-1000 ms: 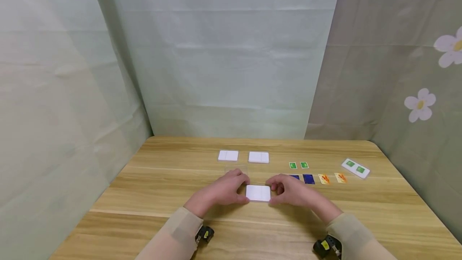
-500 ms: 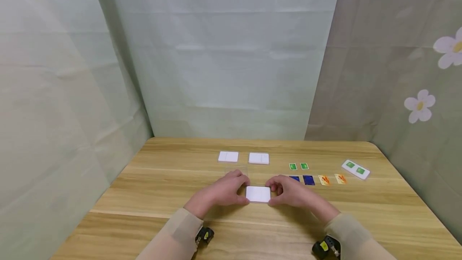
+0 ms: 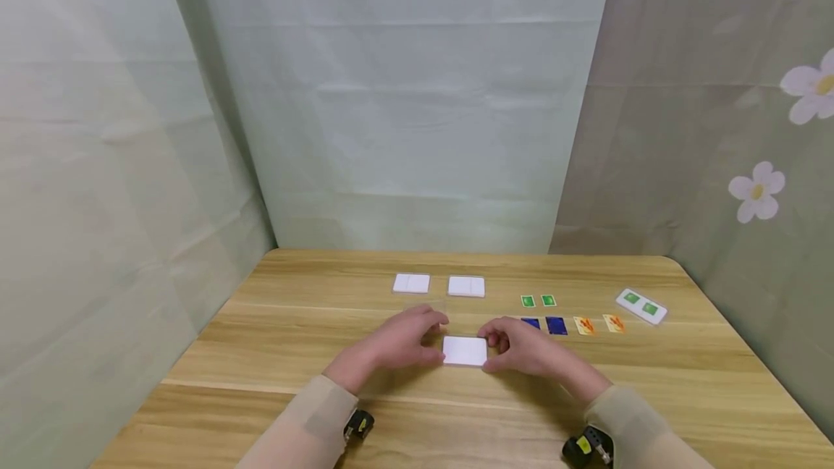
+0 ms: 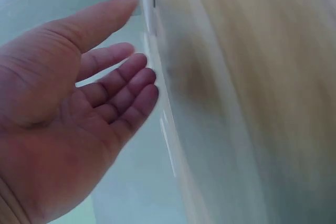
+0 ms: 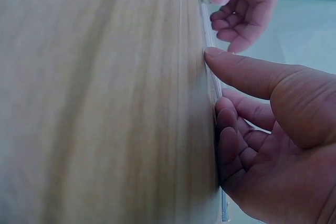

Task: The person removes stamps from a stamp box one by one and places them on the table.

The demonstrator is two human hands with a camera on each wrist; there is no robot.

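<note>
A blank white rectangular card [image 3: 465, 351] with a thin clear rim lies flat on the wooden table between my two hands. My right hand [image 3: 526, 347] holds its right end, thumb at the near corner and forefinger at the far corner, the other fingers curled in. In the right wrist view the right thumb [image 5: 247, 69] touches the card's edge. Just left of the card is my left hand [image 3: 402, 339], its thumb tip close to the near left corner. The left wrist view shows the left hand's fingers [image 4: 123, 85] loosely bent around nothing.
Two white cards [image 3: 411, 283] lie at the back. To the right are small green tiles [image 3: 548, 300], blue tiles [image 3: 557, 326], partly behind the right hand, and orange tiles [image 3: 584, 326]. A white strip [image 3: 630, 299] bearing two green tiles lies farther right. Cloth hangs behind the table.
My left hand has moved slightly left, off the card's left end, and its fingers have loosened. The right hand and the card stay nearly in place.
</note>
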